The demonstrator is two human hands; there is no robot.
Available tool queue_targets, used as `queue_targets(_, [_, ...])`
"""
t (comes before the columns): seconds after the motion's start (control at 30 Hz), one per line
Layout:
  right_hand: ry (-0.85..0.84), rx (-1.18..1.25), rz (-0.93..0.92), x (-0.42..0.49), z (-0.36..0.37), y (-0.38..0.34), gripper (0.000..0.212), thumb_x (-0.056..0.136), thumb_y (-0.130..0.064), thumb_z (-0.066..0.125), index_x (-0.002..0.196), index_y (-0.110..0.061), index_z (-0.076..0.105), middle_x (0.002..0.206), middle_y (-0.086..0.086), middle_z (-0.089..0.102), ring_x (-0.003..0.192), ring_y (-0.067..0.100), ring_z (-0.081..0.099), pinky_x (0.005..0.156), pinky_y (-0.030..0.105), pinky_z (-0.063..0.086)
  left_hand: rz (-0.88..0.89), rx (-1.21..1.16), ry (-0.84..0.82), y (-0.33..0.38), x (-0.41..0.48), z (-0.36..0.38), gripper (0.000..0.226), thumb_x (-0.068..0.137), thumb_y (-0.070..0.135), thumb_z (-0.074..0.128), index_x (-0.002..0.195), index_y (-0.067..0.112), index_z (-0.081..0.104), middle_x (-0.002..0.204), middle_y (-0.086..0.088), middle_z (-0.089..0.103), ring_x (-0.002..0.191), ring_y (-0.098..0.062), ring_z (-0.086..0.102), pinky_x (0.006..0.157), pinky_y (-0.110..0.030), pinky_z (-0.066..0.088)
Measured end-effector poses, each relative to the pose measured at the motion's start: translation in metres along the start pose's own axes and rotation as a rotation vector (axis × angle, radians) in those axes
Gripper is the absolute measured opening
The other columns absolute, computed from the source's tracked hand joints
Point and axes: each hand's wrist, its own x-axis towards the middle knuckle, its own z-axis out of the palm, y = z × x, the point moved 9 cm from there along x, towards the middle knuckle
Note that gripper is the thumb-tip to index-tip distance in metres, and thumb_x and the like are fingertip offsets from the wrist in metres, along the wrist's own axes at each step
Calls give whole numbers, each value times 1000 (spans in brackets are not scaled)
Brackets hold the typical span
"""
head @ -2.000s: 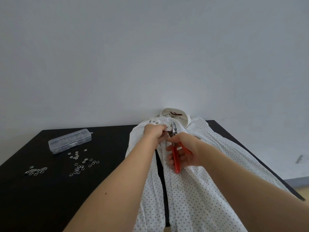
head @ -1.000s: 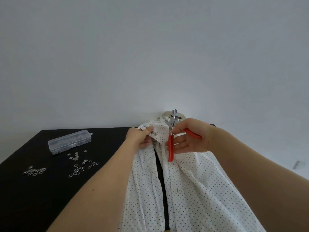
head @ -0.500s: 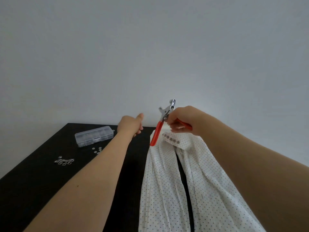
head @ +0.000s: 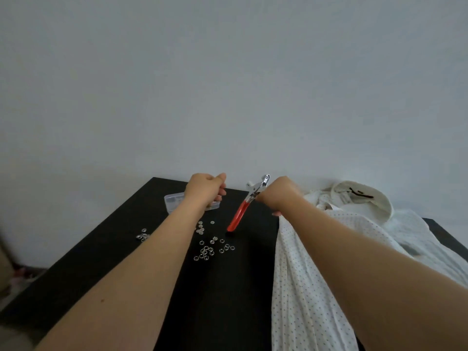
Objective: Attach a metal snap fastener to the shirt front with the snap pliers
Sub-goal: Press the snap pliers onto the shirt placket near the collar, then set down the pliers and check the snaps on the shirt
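My right hand (head: 279, 192) grips the snap pliers (head: 241, 211), red handles pointing down-left, metal jaws (head: 262, 182) up, held over the black table left of the shirt. The white dotted shirt (head: 301, 287) lies at the right, collar (head: 364, 196) far. My left hand (head: 206, 190) hovers above the clear plastic box (head: 174, 200) with fingers curled; nothing shows in it. Loose metal snap parts (head: 210, 247) lie scattered on the table below the pliers.
The black table (head: 222, 300) runs to a grey wall at the back. A second small pile of snap parts (head: 142, 235) lies left of my left forearm. The table's left edge drops to the floor at the lower left.
My left hand let go of the shirt front and moved left over the box. My right hand carried the pliers off the shirt to the left. My view swung left.
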Motion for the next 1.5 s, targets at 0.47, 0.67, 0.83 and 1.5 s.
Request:
queue_targets(0.47, [105, -153, -49, 32, 19, 18, 3, 80, -9, 57, 78, -8, 60, 76, 7, 61, 65, 23, 54, 47, 22, 34, -39, 26, -46, -13, 14, 16, 28, 96, 34, 50, 85, 13, 65, 74, 3, 64, 60, -8, 54, 51, -19, 40])
queue_targets(0.67, [29, -168, -74, 29, 28, 20, 26, 79, 0, 45, 59, -12, 36, 59, 3, 42, 50, 16, 39, 42, 24, 29, -43, 29, -73, -11, 13, 26, 27, 96, 33, 50, 79, 15, 63, 72, 3, 63, 60, -9, 54, 53, -21, 39])
queue_targets(0.83, [12, -198, -111, 15, 19, 17, 22, 80, -2, 46, 60, -10, 41, 58, 5, 45, 52, 19, 44, 45, 25, 36, -29, 33, -92, -1, 5, 33, 26, 96, 32, 50, 81, 15, 63, 73, 3, 64, 61, -10, 54, 53, -22, 39])
queue_targets(1.5, [213, 44, -97, -77, -145, 116, 17, 74, -17, 60, 75, -6, 73, 70, 10, 75, 62, 22, 68, 71, 40, 62, 11, 180, -377, 39, -86, 163, 18, 96, 20, 51, 109, 13, 61, 93, -6, 68, 69, -15, 66, 62, -27, 51])
